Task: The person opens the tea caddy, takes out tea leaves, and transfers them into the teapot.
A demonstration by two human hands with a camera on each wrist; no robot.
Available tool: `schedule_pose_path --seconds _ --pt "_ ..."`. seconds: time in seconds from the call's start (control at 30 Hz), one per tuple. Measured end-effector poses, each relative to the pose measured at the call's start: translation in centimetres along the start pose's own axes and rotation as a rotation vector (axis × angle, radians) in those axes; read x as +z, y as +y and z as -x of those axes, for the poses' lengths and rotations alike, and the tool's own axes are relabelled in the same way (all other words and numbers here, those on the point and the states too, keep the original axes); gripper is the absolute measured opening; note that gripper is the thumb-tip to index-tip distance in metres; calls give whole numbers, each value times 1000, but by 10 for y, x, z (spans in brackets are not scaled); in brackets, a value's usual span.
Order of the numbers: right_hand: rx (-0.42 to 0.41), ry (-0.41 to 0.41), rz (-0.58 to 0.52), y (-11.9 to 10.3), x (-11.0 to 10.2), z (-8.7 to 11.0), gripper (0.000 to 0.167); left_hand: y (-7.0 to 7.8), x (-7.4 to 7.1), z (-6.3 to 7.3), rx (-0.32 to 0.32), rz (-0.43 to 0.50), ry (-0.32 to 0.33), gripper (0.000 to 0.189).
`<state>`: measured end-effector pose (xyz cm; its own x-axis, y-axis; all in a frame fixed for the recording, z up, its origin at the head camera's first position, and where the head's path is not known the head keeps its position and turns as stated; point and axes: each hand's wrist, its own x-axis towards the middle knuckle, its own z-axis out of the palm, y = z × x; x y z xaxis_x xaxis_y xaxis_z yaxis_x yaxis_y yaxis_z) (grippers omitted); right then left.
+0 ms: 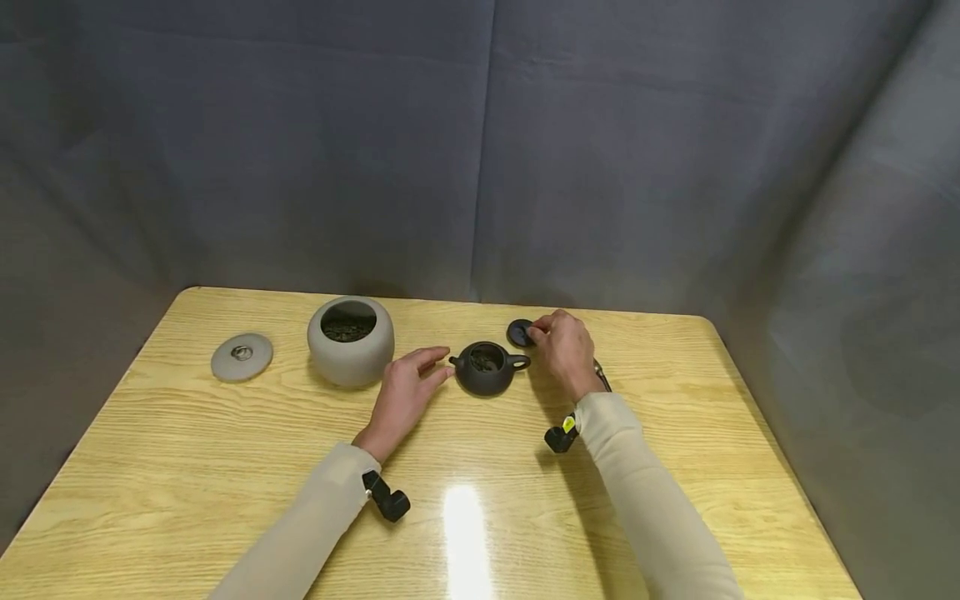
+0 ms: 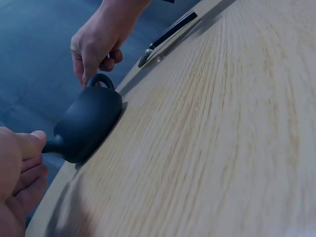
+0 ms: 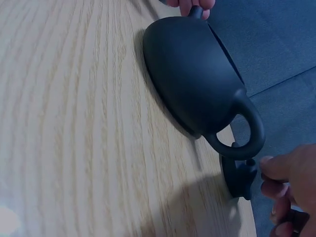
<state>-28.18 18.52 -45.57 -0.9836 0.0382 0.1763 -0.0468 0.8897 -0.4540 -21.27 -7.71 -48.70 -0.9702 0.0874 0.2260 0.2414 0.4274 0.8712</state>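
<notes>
A dark teapot (image 1: pixel 486 379) with leaves inside stands on the wooden table, its handle to the right. My left hand (image 1: pixel 405 392) is at its left side, where the thumb (image 2: pixel 33 140) and fingers pinch the spout. Just behind the handle a small dark lid (image 3: pixel 236 173) lies flat on the table. Over it is my right hand (image 1: pixel 566 346), fingers bent, with the fingertips right at the lid's edge; I cannot tell whether they grip it. In the left wrist view that hand (image 2: pixel 96 42) shows beyond the teapot handle.
A round grey jar (image 1: pixel 351 354) holding dark leaves stands open, left of my left hand. Farther left lies a pale lid (image 1: pixel 242 358) with a ring on top. Beside my right wrist lies a thin dark stick (image 2: pixel 173 28) with a brass-coloured part. Grey cloth (image 1: pixel 337 167) hangs behind the table.
</notes>
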Motion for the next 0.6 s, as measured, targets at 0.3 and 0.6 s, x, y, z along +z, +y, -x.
schedule_pose_path --seconds 0.3,0.6 --pt "25 -43 -12 1 8 -8 24 -3 9 -6 -34 23 5 32" --pt "31 -20 -30 0 14 -9 21 -3 11 -9 -56 34 30 25"
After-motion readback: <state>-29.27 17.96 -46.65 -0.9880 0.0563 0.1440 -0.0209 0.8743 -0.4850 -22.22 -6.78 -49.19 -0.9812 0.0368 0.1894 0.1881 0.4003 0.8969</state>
